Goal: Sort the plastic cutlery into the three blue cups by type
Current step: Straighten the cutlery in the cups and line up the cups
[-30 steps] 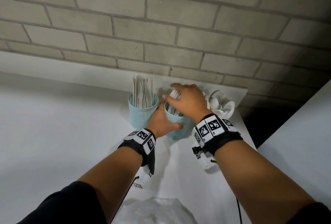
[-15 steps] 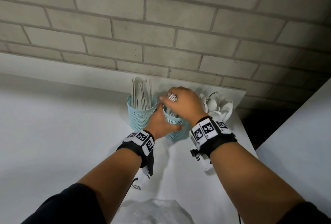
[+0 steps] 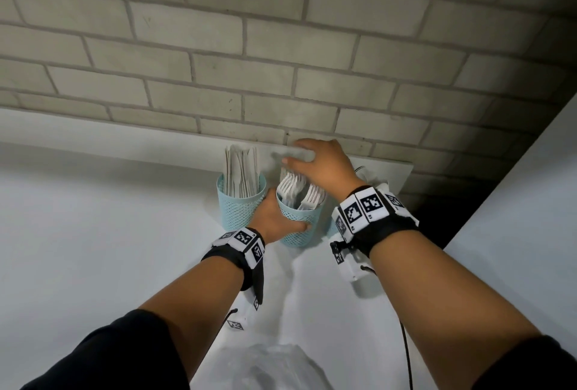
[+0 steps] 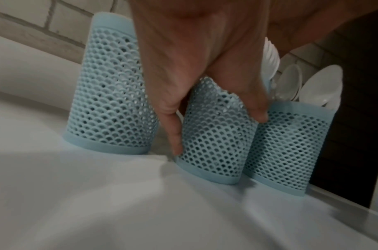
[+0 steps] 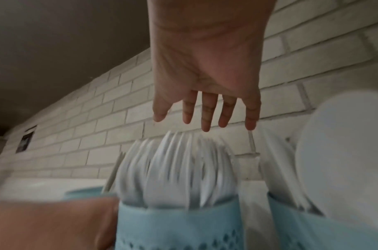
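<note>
**Op A:** From my seat, everything hangs on the middle cup [image 3: 298,224]. My left hand [image 3: 274,218] is wrapped round its mesh wall, thumb on the near side and fingers [image 4: 174,135] on the side toward the knife cup [image 3: 240,205], bracing it on the counter [image 3: 93,249].

**Op B:** And your right?

**Op A:** The right hand [image 3: 321,165] hovers directly above that cup, fingers [image 5: 207,115] spread and straight, holding nothing. The forks [image 3: 299,193] stand upright inside it, tines up, long axis pointing at my palm.

**Op B:** So the right hand is the nearer one for any fork work?

**Op A:** I'd judge so: straight down onto the tines. The spoon cup [image 4: 290,148] sits just beside the middle cup on the far side from the knives [image 3: 242,171]. Looks nearly sorted to me.
</note>
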The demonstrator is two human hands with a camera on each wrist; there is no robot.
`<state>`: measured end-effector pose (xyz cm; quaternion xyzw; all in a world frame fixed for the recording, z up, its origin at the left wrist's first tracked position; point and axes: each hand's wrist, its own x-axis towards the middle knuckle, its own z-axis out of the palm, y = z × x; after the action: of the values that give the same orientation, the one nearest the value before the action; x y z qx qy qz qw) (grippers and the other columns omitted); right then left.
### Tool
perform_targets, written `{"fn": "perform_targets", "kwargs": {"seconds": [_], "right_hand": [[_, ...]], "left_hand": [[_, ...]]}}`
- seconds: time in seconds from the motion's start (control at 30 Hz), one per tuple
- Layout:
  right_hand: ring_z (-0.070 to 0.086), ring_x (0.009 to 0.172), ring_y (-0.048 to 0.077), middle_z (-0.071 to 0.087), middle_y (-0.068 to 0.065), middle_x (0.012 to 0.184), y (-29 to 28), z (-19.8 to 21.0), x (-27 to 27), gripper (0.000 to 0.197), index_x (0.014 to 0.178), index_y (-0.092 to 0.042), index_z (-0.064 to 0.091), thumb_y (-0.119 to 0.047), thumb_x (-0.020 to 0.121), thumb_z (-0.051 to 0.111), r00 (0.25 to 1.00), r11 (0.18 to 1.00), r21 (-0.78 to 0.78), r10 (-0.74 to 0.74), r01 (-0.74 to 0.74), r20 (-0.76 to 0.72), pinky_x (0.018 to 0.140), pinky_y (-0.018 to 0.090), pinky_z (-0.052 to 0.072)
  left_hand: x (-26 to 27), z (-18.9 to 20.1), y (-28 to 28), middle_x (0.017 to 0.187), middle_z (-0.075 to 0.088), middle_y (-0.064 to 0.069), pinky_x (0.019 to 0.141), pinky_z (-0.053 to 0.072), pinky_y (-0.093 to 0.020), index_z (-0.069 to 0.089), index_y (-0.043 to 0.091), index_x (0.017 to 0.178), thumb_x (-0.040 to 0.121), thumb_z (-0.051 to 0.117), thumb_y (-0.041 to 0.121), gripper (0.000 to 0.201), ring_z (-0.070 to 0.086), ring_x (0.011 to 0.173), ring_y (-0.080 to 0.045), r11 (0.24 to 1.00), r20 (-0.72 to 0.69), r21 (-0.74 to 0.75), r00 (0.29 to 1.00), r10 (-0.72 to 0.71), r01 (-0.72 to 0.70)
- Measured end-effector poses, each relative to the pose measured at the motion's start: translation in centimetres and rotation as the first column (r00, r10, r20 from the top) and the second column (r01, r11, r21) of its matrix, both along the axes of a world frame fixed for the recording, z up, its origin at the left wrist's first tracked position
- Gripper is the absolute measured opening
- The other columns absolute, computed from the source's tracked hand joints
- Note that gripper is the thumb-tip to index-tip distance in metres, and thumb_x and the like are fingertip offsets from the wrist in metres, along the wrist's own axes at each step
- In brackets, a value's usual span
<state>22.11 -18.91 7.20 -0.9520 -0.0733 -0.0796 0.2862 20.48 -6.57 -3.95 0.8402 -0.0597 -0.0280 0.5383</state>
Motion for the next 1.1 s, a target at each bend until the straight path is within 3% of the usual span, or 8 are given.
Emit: {"fn": "perform_targets", "kwargs": {"seconds": [0.27,0.47,0.5,0.57,0.63,0.9,1.0,1.1], "right_hand": [[0.039,0.128,0.033,0.053,0.01,0.134,-4.5,2.5,-2.3,0.056,0.13,-0.018,0.051,-0.055,0.089,0.047,0.983,0.983,0.039,-0.181,0.18,0.013,0.107,0.04,0.032],[0.024,0.138,0.031,0.031,0.006,0.15,-7.5,0.2,-4.3,0.076,0.144,-0.027,0.03,-0.06,0.081,0.056,0.969,0.948,0.212,-0.245,0.238,0.007,0.112,0.046,0.026],[0.022,0.14,0.029,0.026,0.006,0.152,-7.9,-0.2,-4.8,0.083,0.146,-0.028,0.025,-0.06,0.078,0.06,0.969,0.937,0.256,-0.246,0.239,-0.003,0.113,0.048,0.024],[0.013,0.144,0.026,0.013,0.004,0.157,-8.8,-1.3,-5.6,0.101,0.148,-0.032,0.011,-0.061,0.07,0.068,0.974,0.925,0.304,-0.219,0.227,-0.063,0.115,0.049,0.02],[0.012,0.144,0.024,0.006,0.006,0.157,-9.7,-2.5,-6.2,0.116,0.149,-0.033,0.0,-0.057,0.063,0.075,0.976,0.924,0.319,-0.183,0.213,-0.122,0.116,0.046,0.02],[0.016,0.143,0.021,0.007,0.005,0.156,-11.0,-5.5,-5.6,0.128,0.149,-0.029,-0.006,-0.034,0.061,0.086,0.98,0.908,0.377,-0.141,0.184,-0.138,0.108,0.029,0.023],[0.03,0.137,0.019,0.023,0.005,0.15,-11.0,-6.0,-4.6,0.127,0.149,-0.028,-0.004,-0.029,0.06,0.087,0.987,0.884,0.439,-0.135,0.162,-0.092,0.101,0.022,0.03],[0.048,0.123,0.012,0.041,-0.001,0.138,-10.8,-6.8,-4.0,0.12,0.148,-0.033,0.002,-0.014,0.064,0.085,0.994,0.79,0.605,-0.059,0.104,-0.094,0.094,0.02,0.045]], "left_hand": [[-3.2,4.9,0.9,0.115,0.062,-0.019,0.095,0.049,-0.036,0.044,-0.006,0.127,0.084,0.061,0.049,0.072,0.061,0.105,-0.03,0.848,-0.243,0.496,0.967,-0.072,0.188],[-5.1,7.3,-1.6,0.066,0.062,-0.002,0.085,0.051,-0.029,0.055,0.01,0.069,0.084,0.057,0.055,0.048,0.059,0.061,-0.017,0.763,-0.326,0.535,0.922,-0.209,0.362],[-5.4,7.7,-2.4,0.069,0.062,-0.005,0.085,0.048,-0.029,0.056,0.008,0.072,0.085,0.056,0.055,0.048,0.061,0.067,-0.019,0.774,-0.304,0.518,0.924,-0.231,0.364],[-5.7,7.7,-3.9,0.111,0.062,-0.014,0.094,0.041,-0.028,0.055,0.001,0.114,0.088,0.058,0.046,0.052,0.06,0.104,-0.026,0.822,-0.281,0.427,0.919,-0.276,0.377],[-6.3,7.2,-5.2,0.144,0.039,-0.012,0.1,0.033,-0.024,0.022,0.004,0.145,0.088,0.062,0.036,0.077,0.04,0.132,-0.025,0.877,-0.22,0.334,0.933,-0.285,0.347],[-5.3,4.2,-9.1,0.153,0.02,-0.012,0.116,0.023,-0.037,-0.001,0.002,0.147,0.07,0.079,0.034,0.115,0.019,0.142,-0.029,0.97,-0.144,0.166,0.978,-0.151,0.174],[-4.9,3.5,-9.9,0.158,0.001,-0.009,0.114,0.004,-0.024,-0.019,0.004,0.146,0.074,0.077,0.027,0.121,0.001,0.146,-0.023,0.985,-0.082,0.089,0.987,-0.139,0.146],[-4.1,3.0,-10.6,0.154,-0.003,0.0,0.091,-0.002,-0.002,-0.017,0.002,0.144,0.082,0.07,0.014,0.108,-0.004,0.138,-0.007,0.984,-0.005,-0.012,0.984,-0.18,0.18]]}}
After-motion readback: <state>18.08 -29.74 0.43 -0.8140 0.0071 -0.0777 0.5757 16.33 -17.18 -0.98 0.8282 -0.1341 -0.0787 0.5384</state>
